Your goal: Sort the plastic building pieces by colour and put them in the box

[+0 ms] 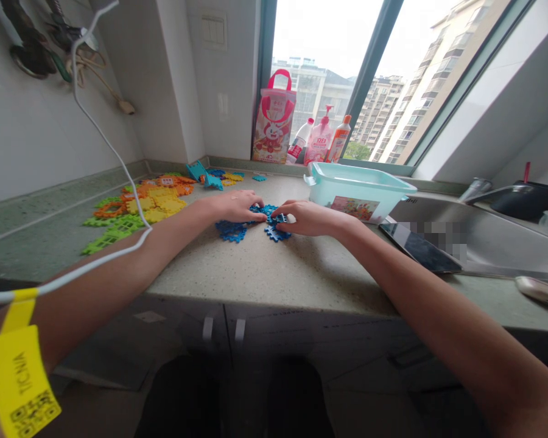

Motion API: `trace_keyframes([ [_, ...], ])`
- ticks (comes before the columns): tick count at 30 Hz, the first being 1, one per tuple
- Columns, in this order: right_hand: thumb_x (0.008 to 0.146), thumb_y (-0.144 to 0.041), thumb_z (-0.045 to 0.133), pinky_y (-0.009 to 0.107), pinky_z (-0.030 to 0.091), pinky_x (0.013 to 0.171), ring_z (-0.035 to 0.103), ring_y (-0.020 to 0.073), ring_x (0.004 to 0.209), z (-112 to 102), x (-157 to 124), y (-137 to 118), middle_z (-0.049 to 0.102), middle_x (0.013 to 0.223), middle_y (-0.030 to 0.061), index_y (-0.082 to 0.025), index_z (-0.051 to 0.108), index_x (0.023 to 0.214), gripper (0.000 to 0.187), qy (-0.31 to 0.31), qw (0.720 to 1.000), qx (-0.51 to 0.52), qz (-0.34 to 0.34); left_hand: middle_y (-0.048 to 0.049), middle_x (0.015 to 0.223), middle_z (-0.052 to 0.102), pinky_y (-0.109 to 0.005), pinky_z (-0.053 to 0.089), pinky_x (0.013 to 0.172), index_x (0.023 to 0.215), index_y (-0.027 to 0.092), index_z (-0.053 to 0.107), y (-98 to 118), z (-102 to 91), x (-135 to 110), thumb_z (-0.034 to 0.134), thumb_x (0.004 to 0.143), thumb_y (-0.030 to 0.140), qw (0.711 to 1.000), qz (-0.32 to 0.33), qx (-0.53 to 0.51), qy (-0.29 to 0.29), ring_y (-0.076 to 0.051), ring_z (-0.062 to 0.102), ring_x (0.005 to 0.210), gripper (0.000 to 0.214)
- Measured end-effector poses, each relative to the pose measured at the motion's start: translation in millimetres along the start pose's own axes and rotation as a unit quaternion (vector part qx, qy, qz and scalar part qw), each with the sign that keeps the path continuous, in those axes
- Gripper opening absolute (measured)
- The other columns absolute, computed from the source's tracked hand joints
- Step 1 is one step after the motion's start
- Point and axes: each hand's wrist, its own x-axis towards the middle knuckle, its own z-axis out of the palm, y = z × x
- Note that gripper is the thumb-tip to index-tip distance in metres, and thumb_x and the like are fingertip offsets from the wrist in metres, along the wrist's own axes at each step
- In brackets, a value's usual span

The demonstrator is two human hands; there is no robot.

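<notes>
On the countertop in front of me lie flat blue toothed plastic building pieces (277,233), some dark blue (232,231) and some lighter. My left hand (238,205) comes in from the left, its fingers curled onto a blue piece at the group's far side. Opposite it, my right hand (304,218) pinches a blue piece on the right side between thumb and fingers. The two sets of fingertips are close together, and they partly hide the pieces, so I cannot tell whether these are joined. Beyond my left forearm is a spread of yellow (162,202), orange (176,182) and green pieces (119,231).
A light blue plastic tub (360,185) stands behind my right hand, beside the sink (466,243). A dark phone (420,248) lies by the sink's edge. Bottles (319,143) and a gift bag (274,131) line the windowsill. A white cable (114,161) hangs across the left.
</notes>
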Motion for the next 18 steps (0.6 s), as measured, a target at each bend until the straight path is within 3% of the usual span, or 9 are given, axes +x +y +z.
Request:
trace_keyframes([
  [18, 0.1, -0.032, 0.069, 0.033, 0.051, 0.098, 0.071, 0.0257, 0.11, 1.5, 0.4, -0.3, 0.074, 0.123, 0.0129, -0.023, 0.074, 0.134, 0.036, -0.005, 1.0, -0.018, 0.002, -0.0123, 0.128, 0.067, -0.034, 0.047, 0.099, 0.138, 0.022, 0.068, 3.3, -0.3, 0.3, 0.047, 0.094, 0.071, 1.0, 0.004, 0.019, 0.001, -0.029, 0.063, 0.115, 0.069],
])
